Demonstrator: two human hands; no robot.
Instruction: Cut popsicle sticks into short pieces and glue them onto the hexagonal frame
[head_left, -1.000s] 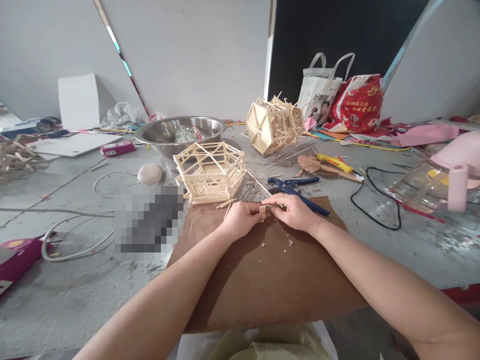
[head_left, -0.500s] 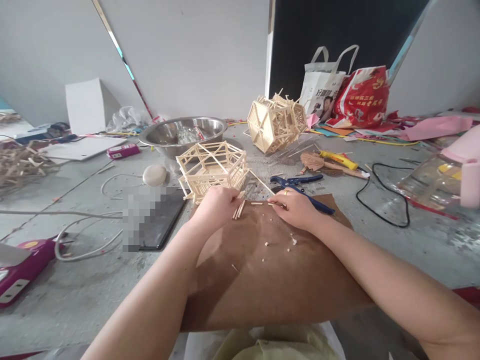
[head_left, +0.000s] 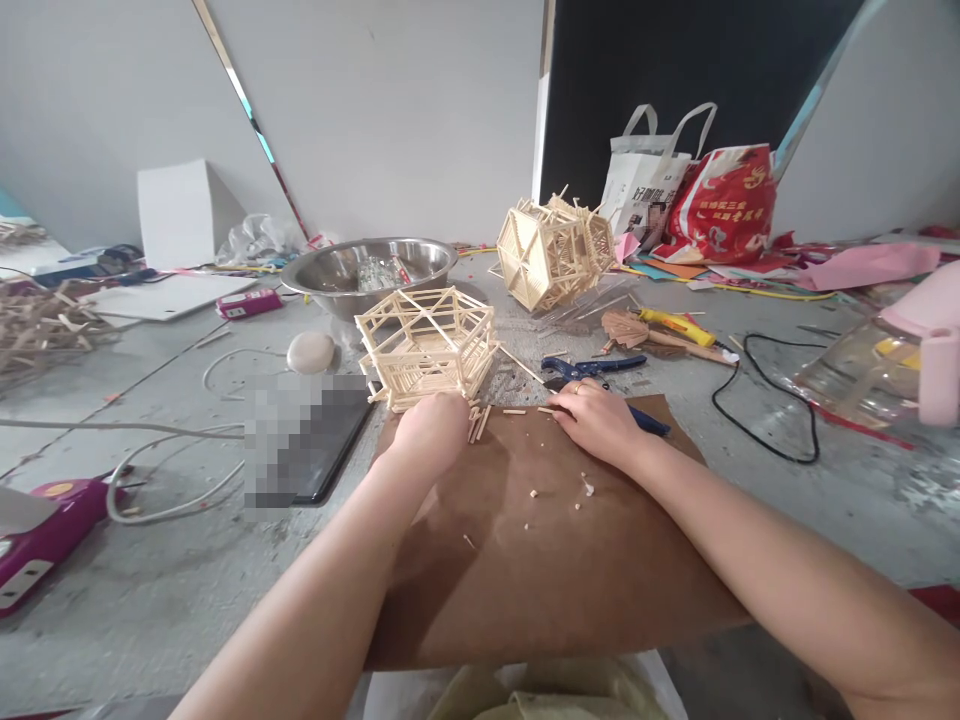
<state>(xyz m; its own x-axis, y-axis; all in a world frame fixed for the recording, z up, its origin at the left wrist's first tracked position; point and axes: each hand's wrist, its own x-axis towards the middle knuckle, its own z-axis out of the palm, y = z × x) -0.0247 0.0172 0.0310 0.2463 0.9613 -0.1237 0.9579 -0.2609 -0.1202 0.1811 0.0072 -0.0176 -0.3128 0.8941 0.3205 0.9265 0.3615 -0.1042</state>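
My left hand (head_left: 439, 432) is closed at the front of an open wooden-stick frame (head_left: 427, 350), its fingertips hidden behind the hand. Whether it grips the frame or a stick cannot be seen. Several short sticks (head_left: 478, 424) lie just right of it on a brown board (head_left: 555, 590). My right hand (head_left: 596, 415) rests at the board's far edge with fingers bent together; what they pinch, if anything, is unclear. A short stick (head_left: 546, 409) lies at its fingertips. A long thin stick (head_left: 521, 362) slants from the frame toward this hand. Blue-handled pliers (head_left: 649, 420) are partly under it.
Behind are a metal bowl (head_left: 322, 270), a second stick structure (head_left: 551, 250) and another blue-handled tool (head_left: 615, 362). A dark tablet (head_left: 337, 440) lies left of the board. A yellow-handled tool (head_left: 675, 325), black cord (head_left: 716, 400) and clear pink-topped container (head_left: 847, 360) are rightward.
My left hand has turned and moved slightly left and down, its fingers now more hidden. My right fingers have drawn back from the long stick. The camera view has shifted slightly.
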